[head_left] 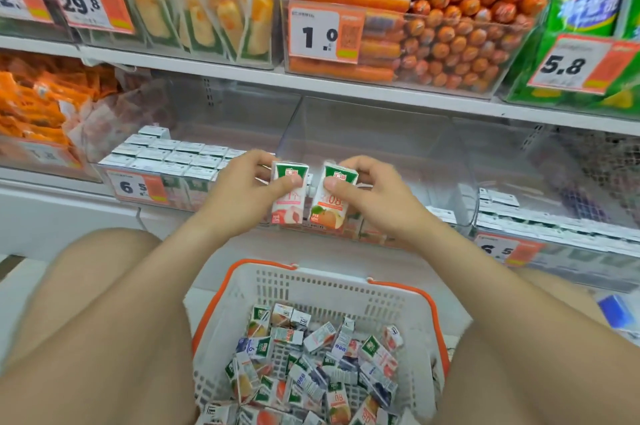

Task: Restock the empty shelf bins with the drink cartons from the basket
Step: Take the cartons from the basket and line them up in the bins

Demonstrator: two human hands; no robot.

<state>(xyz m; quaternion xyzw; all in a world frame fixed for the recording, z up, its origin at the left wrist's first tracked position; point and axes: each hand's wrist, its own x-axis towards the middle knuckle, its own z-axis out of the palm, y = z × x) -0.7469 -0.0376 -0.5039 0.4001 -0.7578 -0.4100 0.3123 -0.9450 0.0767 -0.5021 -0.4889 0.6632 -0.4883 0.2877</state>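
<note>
The left hand (239,182) grips a pink-and-white peach carton (289,197) with a green top; the right hand (370,192) grips an orange carton (330,199), both upright, just beside each other.

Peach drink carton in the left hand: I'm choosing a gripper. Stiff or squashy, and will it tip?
Probably stiff: the peach drink carton keeps square edges while the left hand pinches it. Likely light, since fingertips alone hold it. Tall and narrow, so it may tip; those in the basket lie toppled.
</note>
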